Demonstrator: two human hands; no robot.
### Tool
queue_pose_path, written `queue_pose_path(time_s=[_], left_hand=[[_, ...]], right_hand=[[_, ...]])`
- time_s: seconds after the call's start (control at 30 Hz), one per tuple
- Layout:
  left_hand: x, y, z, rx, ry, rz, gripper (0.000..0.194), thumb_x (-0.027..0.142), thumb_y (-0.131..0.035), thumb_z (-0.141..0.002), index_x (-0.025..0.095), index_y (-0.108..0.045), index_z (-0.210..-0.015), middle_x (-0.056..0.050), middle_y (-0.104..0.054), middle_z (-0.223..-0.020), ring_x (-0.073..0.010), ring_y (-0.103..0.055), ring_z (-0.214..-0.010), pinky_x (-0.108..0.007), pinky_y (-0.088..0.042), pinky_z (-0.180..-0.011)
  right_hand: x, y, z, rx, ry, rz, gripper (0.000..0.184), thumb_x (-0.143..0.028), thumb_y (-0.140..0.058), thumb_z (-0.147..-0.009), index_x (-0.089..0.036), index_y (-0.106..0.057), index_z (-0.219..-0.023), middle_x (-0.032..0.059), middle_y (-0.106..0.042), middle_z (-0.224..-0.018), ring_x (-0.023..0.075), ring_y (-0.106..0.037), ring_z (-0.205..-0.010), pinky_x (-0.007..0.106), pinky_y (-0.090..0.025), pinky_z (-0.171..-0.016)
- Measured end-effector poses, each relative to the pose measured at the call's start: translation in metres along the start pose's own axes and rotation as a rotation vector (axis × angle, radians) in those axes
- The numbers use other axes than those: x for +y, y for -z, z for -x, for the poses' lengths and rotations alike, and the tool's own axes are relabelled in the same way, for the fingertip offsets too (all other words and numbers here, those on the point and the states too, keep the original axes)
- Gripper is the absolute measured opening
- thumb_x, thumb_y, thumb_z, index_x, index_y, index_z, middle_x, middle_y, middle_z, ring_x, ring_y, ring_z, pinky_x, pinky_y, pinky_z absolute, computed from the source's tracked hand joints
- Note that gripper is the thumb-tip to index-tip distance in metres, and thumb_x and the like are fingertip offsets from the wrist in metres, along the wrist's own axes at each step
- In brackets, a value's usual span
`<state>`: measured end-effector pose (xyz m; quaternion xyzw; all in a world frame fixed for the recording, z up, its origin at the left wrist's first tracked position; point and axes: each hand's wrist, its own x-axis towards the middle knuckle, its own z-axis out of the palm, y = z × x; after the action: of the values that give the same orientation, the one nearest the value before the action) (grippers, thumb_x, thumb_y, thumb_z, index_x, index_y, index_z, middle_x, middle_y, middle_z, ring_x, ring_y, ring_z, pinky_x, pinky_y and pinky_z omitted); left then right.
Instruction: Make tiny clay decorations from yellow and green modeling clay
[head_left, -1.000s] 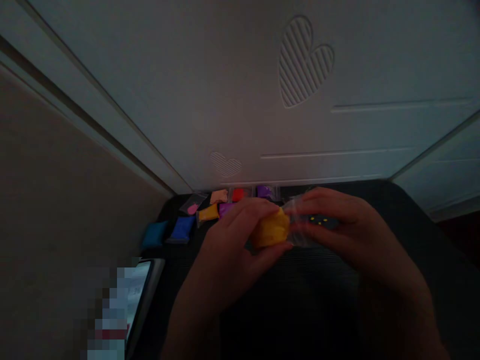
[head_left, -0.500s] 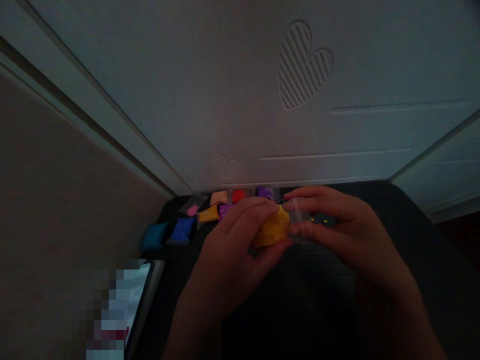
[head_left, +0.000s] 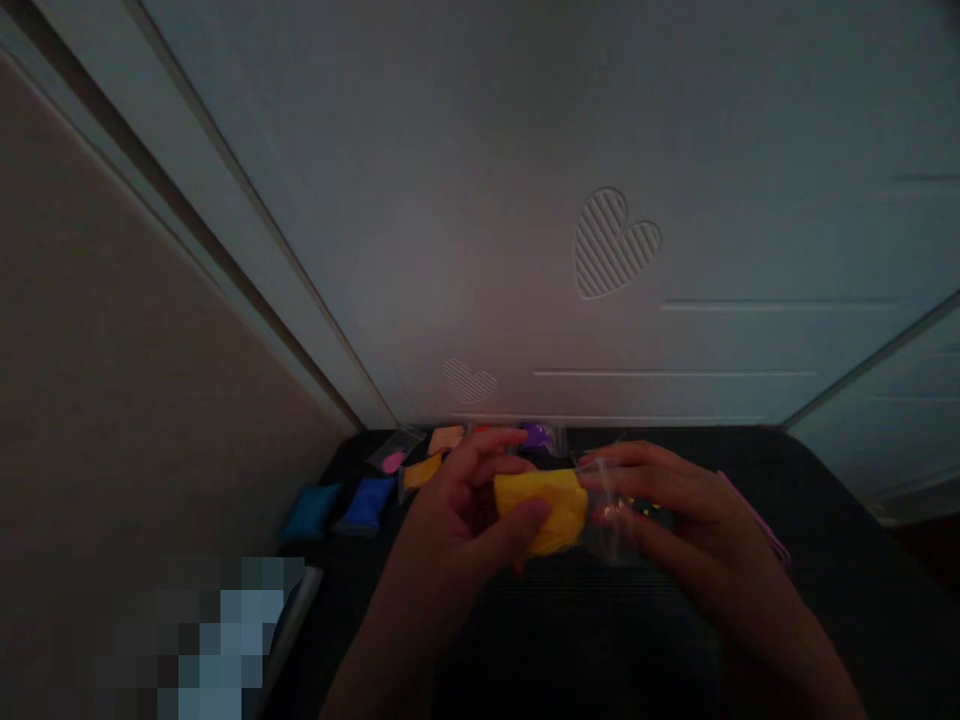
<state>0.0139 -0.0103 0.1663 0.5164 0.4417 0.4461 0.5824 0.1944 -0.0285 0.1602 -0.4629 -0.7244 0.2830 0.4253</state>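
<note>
A clear zip bag (head_left: 619,535) with a soft yellow lump, perhaps modelling clay (head_left: 551,492), is held above the dark table. My left hand (head_left: 457,535) grips the yellow lump, thumb across its front and fingers behind. From the other side, my right hand (head_left: 690,515) has its fingers closed on the bag's transparent end, near the zip strip. Dim light and blur hide whether the bag's mouth is open.
Behind my left hand lie small packets: teal (head_left: 310,512), blue (head_left: 366,506), orange-yellow (head_left: 422,472), pink (head_left: 393,462), peach (head_left: 446,438) and purple (head_left: 536,437). A thin pink item (head_left: 757,520) rests beyond my right wrist. A white panel (head_left: 480,220) rises behind the dark table (head_left: 570,640).
My view has tilted up, so the scene sits lower. The left hand has turned its hold: the thumb now lies over the yellow lump's front, and more of the lump shows.
</note>
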Motion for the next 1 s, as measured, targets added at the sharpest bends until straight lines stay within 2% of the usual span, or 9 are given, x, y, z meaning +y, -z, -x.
queue_pose_path(time_s=[0.23, 0.33, 0.47, 0.7, 0.87, 1.0], left_hand=[[0.0015, 0.0066, 0.0027, -0.027, -0.096, -0.122, 0.026, 0.021, -0.065, -0.065, 0.020, -0.054, -0.089, -0.004, -0.058, -0.090, -0.0153, -0.059, -0.074, -0.026, -0.050, -0.063], [0.0017, 0.0071, 0.0036, -0.047, -0.135, -0.126, 0.026, 0.021, -0.066, -0.064, 0.021, -0.055, -0.088, -0.003, -0.058, -0.089, -0.0150, -0.059, -0.074, -0.025, -0.051, -0.064], [0.0010, 0.0051, 0.0045, -0.027, -0.173, -0.070, 0.023, 0.018, -0.065, -0.065, 0.023, -0.056, -0.086, 0.000, -0.058, -0.086, -0.0132, -0.058, -0.073, -0.022, -0.050, -0.062], [0.0001, 0.0064, 0.0040, -0.061, -0.142, -0.246, 0.025, 0.020, -0.063, -0.065, 0.022, -0.056, -0.088, -0.002, -0.059, -0.089, -0.0138, -0.057, -0.071, -0.023, -0.048, -0.059], [0.0038, 0.0066, 0.0043, -0.160, -0.139, -0.340, 0.018, 0.021, -0.060, -0.067, 0.021, -0.056, -0.085, -0.001, -0.059, -0.081, -0.0135, -0.056, -0.067, -0.023, -0.045, -0.057], [0.0077, 0.0047, 0.0045, -0.136, -0.145, -0.368, 0.015, 0.021, -0.060, -0.067, 0.021, -0.058, -0.082, 0.000, -0.059, -0.078, -0.0138, -0.055, -0.068, -0.024, -0.043, -0.059]], right_hand=[[-0.0034, 0.0002, -0.0026, 0.021, -0.016, -0.050, 0.014, -0.021, -0.059, -0.072, -0.027, -0.064, -0.084, 0.0000, -0.060, -0.094, 0.0128, -0.059, -0.082, 0.024, -0.049, -0.069], [-0.0028, -0.0007, -0.0021, 0.022, -0.008, -0.112, 0.014, -0.020, -0.059, -0.072, -0.027, -0.064, -0.083, 0.0002, -0.060, -0.093, 0.0128, -0.059, -0.081, 0.024, -0.049, -0.068], [0.0006, -0.0026, -0.0023, 0.043, 0.023, -0.179, 0.022, -0.022, -0.063, -0.068, -0.029, -0.063, -0.089, 0.0010, -0.058, -0.099, 0.0154, -0.056, -0.090, 0.027, -0.049, -0.072], [0.0004, -0.0017, -0.0021, 0.008, 0.055, -0.042, 0.029, -0.027, -0.066, -0.064, -0.030, -0.063, -0.092, 0.0022, -0.055, -0.106, 0.0181, -0.053, -0.096, 0.031, -0.047, -0.077], [-0.0017, -0.0021, -0.0008, -0.007, 0.033, -0.061, 0.023, -0.021, -0.060, -0.071, -0.031, -0.062, -0.092, 0.0003, -0.056, -0.103, 0.0150, -0.055, -0.092, 0.028, -0.047, -0.076], [-0.0013, -0.0036, -0.0025, 0.006, 0.065, -0.065, 0.020, -0.020, -0.060, -0.071, -0.029, -0.061, -0.089, 0.0010, -0.058, -0.099, 0.0148, -0.056, -0.089, 0.028, -0.047, -0.074]])
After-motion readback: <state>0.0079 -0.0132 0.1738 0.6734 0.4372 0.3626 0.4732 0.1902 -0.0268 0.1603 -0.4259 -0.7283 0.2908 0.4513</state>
